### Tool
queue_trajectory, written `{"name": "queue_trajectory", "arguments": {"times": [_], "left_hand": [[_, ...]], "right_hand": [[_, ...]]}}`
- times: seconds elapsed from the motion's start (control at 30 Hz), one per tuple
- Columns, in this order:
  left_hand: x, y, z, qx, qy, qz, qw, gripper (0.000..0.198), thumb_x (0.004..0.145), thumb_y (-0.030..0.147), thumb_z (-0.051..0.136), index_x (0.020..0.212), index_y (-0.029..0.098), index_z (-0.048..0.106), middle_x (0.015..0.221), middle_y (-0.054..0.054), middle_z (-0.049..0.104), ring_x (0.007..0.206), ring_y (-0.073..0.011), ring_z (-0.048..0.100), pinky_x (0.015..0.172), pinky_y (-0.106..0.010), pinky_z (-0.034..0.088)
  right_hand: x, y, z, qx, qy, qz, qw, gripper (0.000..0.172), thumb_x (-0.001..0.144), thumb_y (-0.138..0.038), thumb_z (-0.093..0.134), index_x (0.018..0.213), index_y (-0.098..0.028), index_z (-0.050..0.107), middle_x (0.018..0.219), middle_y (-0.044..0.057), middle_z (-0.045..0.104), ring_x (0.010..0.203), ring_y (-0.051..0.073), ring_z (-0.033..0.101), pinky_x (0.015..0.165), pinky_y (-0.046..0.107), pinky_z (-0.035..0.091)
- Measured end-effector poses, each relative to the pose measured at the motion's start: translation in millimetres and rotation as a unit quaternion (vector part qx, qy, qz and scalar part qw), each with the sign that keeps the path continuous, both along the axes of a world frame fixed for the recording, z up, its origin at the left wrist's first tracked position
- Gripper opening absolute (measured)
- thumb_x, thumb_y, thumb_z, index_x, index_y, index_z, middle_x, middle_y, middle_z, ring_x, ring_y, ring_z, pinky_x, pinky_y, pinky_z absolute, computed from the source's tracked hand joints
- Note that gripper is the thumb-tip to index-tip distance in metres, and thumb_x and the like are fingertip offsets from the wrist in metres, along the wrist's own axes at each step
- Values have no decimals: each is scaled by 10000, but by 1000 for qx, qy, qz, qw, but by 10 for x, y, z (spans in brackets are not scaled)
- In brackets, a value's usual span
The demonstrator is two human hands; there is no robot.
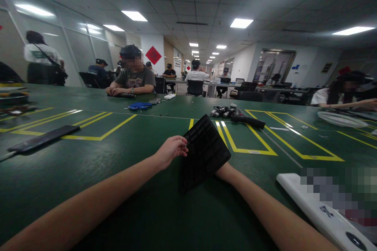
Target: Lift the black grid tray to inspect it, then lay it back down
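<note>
A black tray [204, 153] with a grid of small compartments is held tilted over the green table, its gridded face towards me. My right hand [226, 171] grips it from behind at the lower right; the tray covers those fingers. At the tray's left edge is my left hand [173, 151], its fingers curled together with the tips close to the grid. Whether a small thing sits between those fingertips, I cannot make out.
Yellow tape outlines mark the green table [132, 172]. A black power strip [44, 139] lies left, a blue glove [140, 106] and bundled black cables [223, 111] farther back. A white device [321, 204] is at right. Across the table sits a person [134, 74].
</note>
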State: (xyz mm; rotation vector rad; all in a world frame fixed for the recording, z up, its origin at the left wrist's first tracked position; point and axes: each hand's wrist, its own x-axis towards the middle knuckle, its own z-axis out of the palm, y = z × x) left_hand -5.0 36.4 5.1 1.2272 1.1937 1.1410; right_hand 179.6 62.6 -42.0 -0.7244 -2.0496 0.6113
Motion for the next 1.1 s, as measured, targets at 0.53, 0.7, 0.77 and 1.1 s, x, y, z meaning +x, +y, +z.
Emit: {"name": "queue_trajectory", "arguments": {"times": [0.53,0.7,0.77,1.1], "left_hand": [[-88,-9,-50,249,423,-30,871,306,648,385,593,847,154,564,772,-11,503,663,-131,450,575,-243,353],[-565,179,133,228,496,130,828,309,677,445,529,780,155,555,748,-30,538,678,-159,497,583,-253,367],[-902,245,232,160,542,223,794,376,681,501,495,787,148,568,776,-62,569,696,-192,527,571,-268,371],[-2100,113,228,-87,649,320,685,490,673,561,499,667,77,571,885,-181,602,881,-342,542,669,-377,414]], "right_hand": [[-32,62,31,42,-56,63,996,392,831,-306,408,1199,-197,487,1267,76,481,1181,211,408,1008,404,309],[145,235,149,22,-141,-86,986,399,768,-272,507,1157,-183,524,1117,80,558,1068,236,451,922,395,361],[333,339,160,17,-192,-200,961,410,772,-266,498,1172,-179,509,1104,75,562,1046,242,448,917,394,345],[943,531,65,-27,-366,-412,834,389,810,-309,404,1138,-143,529,1095,156,562,991,331,478,781,418,375]]}}
